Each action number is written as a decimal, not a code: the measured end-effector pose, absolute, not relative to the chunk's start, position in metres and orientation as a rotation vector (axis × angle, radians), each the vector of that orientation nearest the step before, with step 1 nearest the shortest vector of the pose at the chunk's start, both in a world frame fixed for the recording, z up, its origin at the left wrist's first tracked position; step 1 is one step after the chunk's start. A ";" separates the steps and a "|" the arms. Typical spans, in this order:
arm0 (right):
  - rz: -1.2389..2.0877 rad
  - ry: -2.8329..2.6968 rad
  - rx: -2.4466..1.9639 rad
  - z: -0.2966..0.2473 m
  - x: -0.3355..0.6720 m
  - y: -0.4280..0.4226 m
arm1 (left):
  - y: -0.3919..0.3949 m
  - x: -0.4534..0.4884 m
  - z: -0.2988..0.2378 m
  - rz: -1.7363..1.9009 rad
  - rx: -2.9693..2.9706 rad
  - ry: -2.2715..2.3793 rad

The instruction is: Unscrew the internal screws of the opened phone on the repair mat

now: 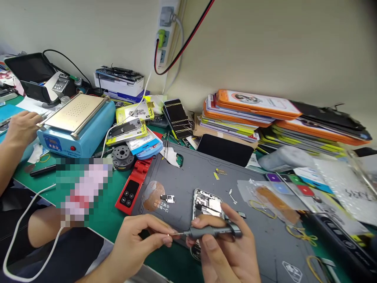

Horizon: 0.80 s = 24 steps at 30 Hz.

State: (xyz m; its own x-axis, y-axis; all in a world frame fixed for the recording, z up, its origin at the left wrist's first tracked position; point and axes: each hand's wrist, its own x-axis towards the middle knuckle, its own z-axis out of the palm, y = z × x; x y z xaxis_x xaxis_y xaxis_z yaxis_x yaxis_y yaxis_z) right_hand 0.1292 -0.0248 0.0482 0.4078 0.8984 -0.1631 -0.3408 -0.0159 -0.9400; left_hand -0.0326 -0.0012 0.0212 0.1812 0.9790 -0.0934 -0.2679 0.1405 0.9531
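My right hand [226, 247] is closed round a grey electric screwdriver [215, 232] held level, its bit pointing left. My left hand [141, 239] pinches the thin bit tip [173, 234] between thumb and fingers. Just behind the screwdriver an opened phone [207, 202] lies on the dark grey repair mat [265, 243], its inner boards showing. Small loose parts [167, 198] lie on the mat to the left of the phone.
A co-worker's hand [22, 125] rests at the far left beside a blue heating plate machine [78, 124]. A red tool [134, 186] lies at the mat's left edge. Stacked phone-part packages [265, 114] line the back right, with a power strip [163, 35] on the wall.
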 end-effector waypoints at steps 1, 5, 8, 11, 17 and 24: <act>1.099 -0.611 -1.181 0.043 0.134 -0.024 | -0.001 -0.033 0.021 1.130 0.999 0.930; 1.166 -0.739 -1.055 0.024 0.152 -0.021 | -0.003 -0.033 0.023 1.156 1.037 0.900; 1.199 -0.745 -1.056 0.019 0.157 -0.020 | -0.003 -0.034 0.023 1.168 1.055 0.869; 1.237 -0.710 -1.064 0.021 0.157 -0.020 | -0.003 -0.033 0.023 1.175 1.071 0.832; 1.295 -0.688 -1.062 0.025 0.160 -0.020 | -0.001 -0.033 0.025 1.181 1.097 0.783; 1.342 -0.664 -1.072 0.025 0.161 -0.021 | 0.000 -0.033 0.026 1.162 1.087 0.785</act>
State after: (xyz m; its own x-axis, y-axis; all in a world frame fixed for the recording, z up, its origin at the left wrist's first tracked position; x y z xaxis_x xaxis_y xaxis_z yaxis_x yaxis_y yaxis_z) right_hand 0.1606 -0.0211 0.0250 0.1628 0.9681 -0.1905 -0.4362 -0.1026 -0.8940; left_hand -0.0332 -0.0004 0.0261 0.2489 0.9673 0.0494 -0.3155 0.0327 0.9484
